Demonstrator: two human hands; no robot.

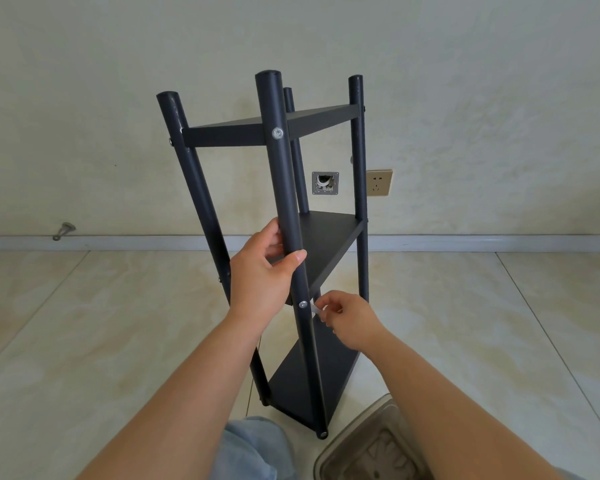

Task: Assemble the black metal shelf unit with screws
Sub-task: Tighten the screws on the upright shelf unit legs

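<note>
Steadying the near post (pixel 284 188) in a clamped left hand (pixel 262 275), the right hand (pixel 347 320) pinches a small white tool (pixel 315 309) beside the middle-shelf screw (pixel 302 304), apparently the tightening step, which next calls for seating the tool on it.

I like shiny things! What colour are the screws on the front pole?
Silver. The screws show best in the head view, bright against the black pole.

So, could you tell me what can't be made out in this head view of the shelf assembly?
- The small pale item pinched by the right hand: fingers cover most of it.
- The clear container: contents blurred, cut by the bottom edge and the right forearm.
- The middle shelf: its near-left corner is hidden behind the left hand, which grips the front post.
</note>
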